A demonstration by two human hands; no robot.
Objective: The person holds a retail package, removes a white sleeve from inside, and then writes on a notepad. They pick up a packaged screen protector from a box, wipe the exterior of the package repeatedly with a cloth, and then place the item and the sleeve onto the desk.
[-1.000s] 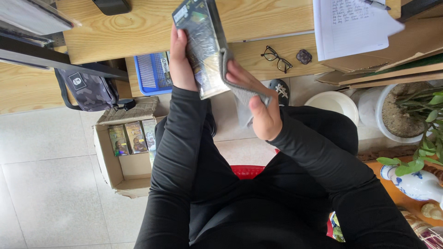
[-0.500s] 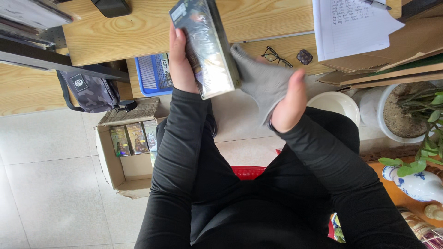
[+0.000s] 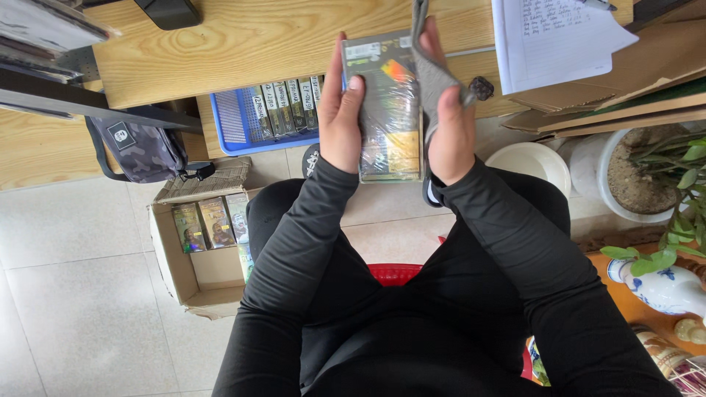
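Left grip [image 3: 340,125] grasping wrapped box [image 3: 388,110] | right grip [image 3: 450,132] clenched on grey cloth [image 3: 430,70]

It looks like a small home office or back-room stock corner: a pale wooden desk [image 3: 243,44] with handwritten sheets of paper [image 3: 551,40], and a tiled floor [image 3: 81,294]. A blue basket [image 3: 235,121] and an open cardboard box [image 3: 195,254] both hold rows of shrink-wrapped packs, while potted plants [image 3: 662,176] and a camouflage bag [image 3: 143,147] give it a lived-in feel.
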